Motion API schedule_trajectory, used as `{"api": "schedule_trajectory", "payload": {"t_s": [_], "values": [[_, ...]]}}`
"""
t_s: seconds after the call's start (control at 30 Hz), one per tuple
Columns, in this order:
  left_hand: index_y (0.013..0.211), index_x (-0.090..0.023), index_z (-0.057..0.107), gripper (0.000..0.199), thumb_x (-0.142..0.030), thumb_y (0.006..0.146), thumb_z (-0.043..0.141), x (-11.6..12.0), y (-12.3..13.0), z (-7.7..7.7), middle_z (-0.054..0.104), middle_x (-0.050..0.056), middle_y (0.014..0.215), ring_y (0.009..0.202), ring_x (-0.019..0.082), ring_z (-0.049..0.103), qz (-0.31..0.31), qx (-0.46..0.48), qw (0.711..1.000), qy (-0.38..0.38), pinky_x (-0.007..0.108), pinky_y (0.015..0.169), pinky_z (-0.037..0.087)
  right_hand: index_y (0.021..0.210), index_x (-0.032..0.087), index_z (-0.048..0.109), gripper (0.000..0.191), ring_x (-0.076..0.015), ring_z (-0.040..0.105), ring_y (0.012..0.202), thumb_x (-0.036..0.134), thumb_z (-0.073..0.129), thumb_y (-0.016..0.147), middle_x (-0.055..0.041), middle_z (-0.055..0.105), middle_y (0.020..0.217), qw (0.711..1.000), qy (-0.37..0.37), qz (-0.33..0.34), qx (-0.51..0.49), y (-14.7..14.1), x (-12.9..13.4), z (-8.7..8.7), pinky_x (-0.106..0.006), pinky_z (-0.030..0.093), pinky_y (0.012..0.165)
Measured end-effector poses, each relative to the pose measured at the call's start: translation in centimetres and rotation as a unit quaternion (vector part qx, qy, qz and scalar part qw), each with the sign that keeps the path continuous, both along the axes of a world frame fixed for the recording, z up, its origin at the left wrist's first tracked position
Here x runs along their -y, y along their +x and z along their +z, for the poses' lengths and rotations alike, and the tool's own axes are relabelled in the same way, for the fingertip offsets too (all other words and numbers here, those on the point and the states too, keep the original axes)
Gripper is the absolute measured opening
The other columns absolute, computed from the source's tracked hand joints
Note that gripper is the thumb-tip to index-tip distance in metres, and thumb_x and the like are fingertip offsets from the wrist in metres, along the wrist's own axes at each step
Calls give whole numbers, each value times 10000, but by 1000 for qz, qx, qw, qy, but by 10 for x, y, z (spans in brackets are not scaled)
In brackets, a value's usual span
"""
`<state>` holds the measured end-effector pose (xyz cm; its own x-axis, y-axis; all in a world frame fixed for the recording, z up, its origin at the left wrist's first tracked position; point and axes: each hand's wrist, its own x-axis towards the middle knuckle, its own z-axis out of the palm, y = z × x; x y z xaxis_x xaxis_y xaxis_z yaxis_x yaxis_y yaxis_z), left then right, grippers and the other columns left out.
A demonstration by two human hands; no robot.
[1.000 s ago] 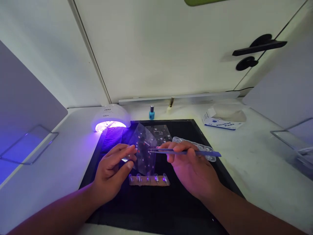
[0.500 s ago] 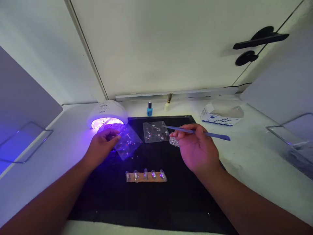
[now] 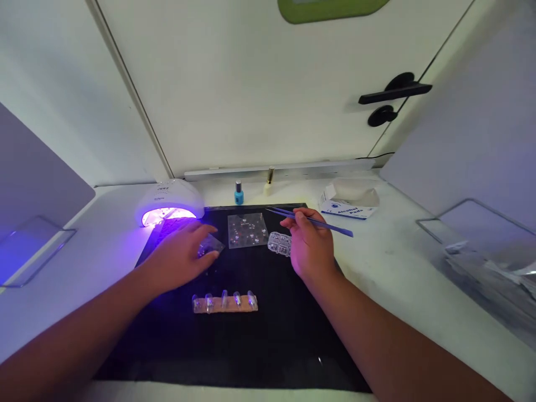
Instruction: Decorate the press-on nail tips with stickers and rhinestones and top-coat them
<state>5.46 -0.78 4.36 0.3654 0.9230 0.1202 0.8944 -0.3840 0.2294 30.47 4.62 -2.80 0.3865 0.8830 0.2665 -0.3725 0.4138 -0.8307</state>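
My left hand (image 3: 184,258) is open, thumb and fingers apart, over a clear sticker sheet (image 3: 212,244) that it partly hides. In my right hand (image 3: 315,248) is a pair of blue tweezers (image 3: 330,226), held like a pen with the thin tips pointing left. Under the tips lies a second clear sticker sheet (image 3: 247,230) with small pink and white designs. A clear compartment case (image 3: 279,243) with tiny pieces sits beside my right fingers, partly covered by them. Nearer to me, several clear nail tips (image 3: 224,300) stand on a tan strip (image 3: 230,307).
A white nail lamp (image 3: 171,192) glows purple at the left back of the black mat (image 3: 234,352). Behind the mat stand a blue polish bottle (image 3: 238,193) and a pale yellow bottle (image 3: 268,184). An opened alcohol pads box (image 3: 349,204) is at the right.
My left hand has let go of the sticker sheet, which now lies lower behind the fingers. My right hand keeps the tweezers, and more of the case shows. The camera view has shifted.
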Motion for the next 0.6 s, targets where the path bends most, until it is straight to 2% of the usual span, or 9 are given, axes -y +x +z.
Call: {"api": "schedule_trajectory", "payload": {"t_s": [0.07, 0.13, 0.23, 0.33, 0.47, 0.6], "values": [[1295, -185, 588, 439, -328, 879, 581, -12, 21, 5, 657, 119, 1233, 1125, 284, 634, -62, -19, 997, -40, 440, 941, 538, 787, 223, 642, 197, -111, 605, 625, 358, 769, 722, 54, 637, 701, 1000, -10, -15, 9, -3, -1, -1, -310, 493, 701], [1409, -194, 498, 554, -343, 885, 604, -30, 39, 1, 572, 136, 1392, 1272, 301, 547, -93, -48, 992, -71, 451, 1026, 492, 801, 222, 653, 198, -113, 612, 644, 374, 760, 730, 48, 651, 728, 999, -15, -24, 20, -3, -2, -1, -312, 491, 712], [1505, -192, 384, 839, -480, 790, 717, -60, 57, -17, 386, 179, 1564, 1414, 412, 375, -102, -68, 989, -80, 569, 1104, 388, 853, 215, 678, 212, -123, 632, 682, 392, 744, 757, 29, 678, 767, 998, -22, -33, 43, -2, -2, -2, -320, 486, 735], [1537, -212, 327, 961, -591, 748, 721, -79, 64, -36, 411, 176, 1552, 1391, 434, 395, -121, -83, 987, -73, 589, 1079, 399, 887, 208, 690, 228, -144, 653, 713, 404, 732, 777, 11, 697, 770, 996, -27, -42, 69, 0, -1, -5, -333, 485, 749], [1531, -175, 327, 895, -557, 799, 672, -83, 64, -43, 573, 175, 1399, 1268, 384, 531, -140, -98, 985, -32, 501, 1019, 466, 885, 206, 698, 225, -157, 655, 707, 397, 739, 774, 8, 696, 745, 995, -27, -36, 86, -1, -1, -7, -330, 487, 719], [1356, -168, 510, 575, -442, 859, 606, -77, 58, -40, 699, 145, 1121, 1044, 330, 657, -150, -116, 982, 18, 444, 883, 519, 862, 213, 687, 209, -149, 646, 696, 385, 746, 760, 20, 684, 745, 998, -15, -26, 63, -3, 1, -1, -337, 494, 741]]}}
